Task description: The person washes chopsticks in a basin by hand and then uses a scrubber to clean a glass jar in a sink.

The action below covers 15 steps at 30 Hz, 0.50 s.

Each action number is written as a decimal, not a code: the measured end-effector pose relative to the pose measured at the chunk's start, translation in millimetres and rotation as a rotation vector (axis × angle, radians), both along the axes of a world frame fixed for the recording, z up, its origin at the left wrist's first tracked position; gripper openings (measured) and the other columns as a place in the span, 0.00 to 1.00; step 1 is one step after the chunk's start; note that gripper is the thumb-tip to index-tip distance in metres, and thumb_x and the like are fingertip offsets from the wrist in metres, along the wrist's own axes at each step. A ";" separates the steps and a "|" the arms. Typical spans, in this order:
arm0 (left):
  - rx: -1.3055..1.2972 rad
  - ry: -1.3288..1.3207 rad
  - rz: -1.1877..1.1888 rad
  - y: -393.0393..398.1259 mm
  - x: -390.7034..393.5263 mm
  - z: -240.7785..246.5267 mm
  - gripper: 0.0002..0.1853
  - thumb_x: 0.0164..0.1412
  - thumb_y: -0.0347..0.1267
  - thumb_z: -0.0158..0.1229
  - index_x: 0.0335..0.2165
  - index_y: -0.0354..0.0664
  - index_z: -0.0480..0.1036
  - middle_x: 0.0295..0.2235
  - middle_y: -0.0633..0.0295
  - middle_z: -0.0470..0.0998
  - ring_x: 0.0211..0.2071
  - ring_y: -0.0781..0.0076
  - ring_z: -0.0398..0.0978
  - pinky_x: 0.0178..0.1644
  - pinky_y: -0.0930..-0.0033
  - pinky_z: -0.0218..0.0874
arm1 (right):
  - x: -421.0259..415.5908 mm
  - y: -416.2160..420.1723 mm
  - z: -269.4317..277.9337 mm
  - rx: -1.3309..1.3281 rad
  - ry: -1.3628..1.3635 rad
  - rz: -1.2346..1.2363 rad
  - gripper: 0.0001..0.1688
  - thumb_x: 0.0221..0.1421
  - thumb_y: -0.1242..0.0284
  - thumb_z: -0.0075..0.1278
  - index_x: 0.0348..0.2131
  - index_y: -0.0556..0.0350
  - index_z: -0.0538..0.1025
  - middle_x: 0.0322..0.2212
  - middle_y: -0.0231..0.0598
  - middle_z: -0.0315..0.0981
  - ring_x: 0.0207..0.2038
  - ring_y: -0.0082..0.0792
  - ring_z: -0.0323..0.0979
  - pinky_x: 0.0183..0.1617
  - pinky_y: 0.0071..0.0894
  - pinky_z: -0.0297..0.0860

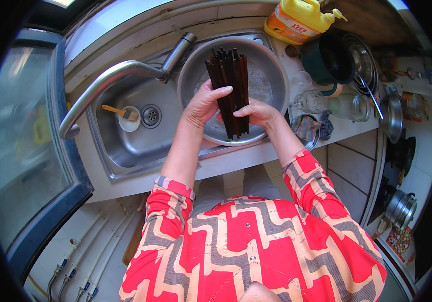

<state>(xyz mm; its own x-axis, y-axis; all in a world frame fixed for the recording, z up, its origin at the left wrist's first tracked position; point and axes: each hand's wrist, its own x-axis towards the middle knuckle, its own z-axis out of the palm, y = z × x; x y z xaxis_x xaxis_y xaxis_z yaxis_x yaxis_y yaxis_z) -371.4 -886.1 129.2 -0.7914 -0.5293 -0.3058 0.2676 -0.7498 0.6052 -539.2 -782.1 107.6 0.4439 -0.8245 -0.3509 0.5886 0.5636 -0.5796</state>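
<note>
A thick bundle of dark brown chopsticks [233, 90] is held between both hands above a wide metal basin [272, 68]. My left hand [205, 104] grips the bundle from the left, its thumb lying across the sticks. From the right, lower down, my right hand [259, 112] clasps the same bundle, thumb on top. Fingers of both hands are partly hidden behind the sticks. Inside the basin, whitish suds or wet marks show on the bottom. The basin stands over the right part of the sink.
A steel faucet [117, 68] arches over the left sink bowl [125, 147]. In that bowl sit a white cup [129, 124] and a yellow-handled brush [114, 110]. A yellow detergent jug [299, 20], a dark green pot [319, 60], a glass jar [351, 107] and a scouring pad [326, 126] stand rightward.
</note>
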 end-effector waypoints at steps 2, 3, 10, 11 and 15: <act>-0.022 -0.010 -0.012 2.5 3.4 -4.5 0.21 0.54 0.27 0.65 0.48 0.40 0.73 0.40 0.62 0.79 0.40 0.73 0.77 0.46 0.68 0.69 | 1.5 1.9 -2.8 -0.005 0.034 0.009 0.37 0.42 0.73 0.62 0.54 0.61 0.71 0.45 0.51 0.76 0.49 0.44 0.75 0.59 0.40 0.67; -0.032 -0.013 -0.020 3.5 2.9 -2.8 0.21 0.54 0.27 0.65 0.48 0.40 0.73 0.40 0.62 0.79 0.40 0.73 0.77 0.46 0.68 0.69 | 1.9 2.9 -3.8 -0.009 0.054 0.008 0.37 0.42 0.74 0.62 0.54 0.61 0.71 0.45 0.50 0.76 0.50 0.43 0.75 0.59 0.40 0.67; -0.051 -0.035 -0.037 15.0 10.4 -1.0 0.22 0.53 0.26 0.66 0.48 0.40 0.74 0.41 0.63 0.79 0.42 0.74 0.76 0.49 0.68 0.67 | 2.5 7.4 2.7 -0.013 0.139 0.017 0.39 0.39 0.75 0.64 0.54 0.59 0.72 0.45 0.45 0.76 0.49 0.38 0.74 0.59 0.37 0.66; -0.076 -0.062 -0.067 16.4 13.3 -10.3 0.22 0.53 0.25 0.66 0.48 0.40 0.74 0.42 0.63 0.79 0.43 0.73 0.76 0.51 0.67 0.66 | 2.6 8.9 -0.7 -0.021 0.169 0.025 0.40 0.38 0.76 0.65 0.54 0.58 0.71 0.46 0.43 0.76 0.50 0.37 0.73 0.60 0.36 0.65; -0.169 -0.158 -0.170 34.8 9.9 -10.2 0.19 0.51 0.24 0.67 0.44 0.41 0.77 0.39 0.67 0.80 0.40 0.77 0.76 0.49 0.72 0.67 | -1.1 26.0 -25.7 -0.018 0.331 0.013 0.46 0.31 0.81 0.66 0.55 0.53 0.72 0.50 0.34 0.73 0.53 0.31 0.67 0.62 0.32 0.60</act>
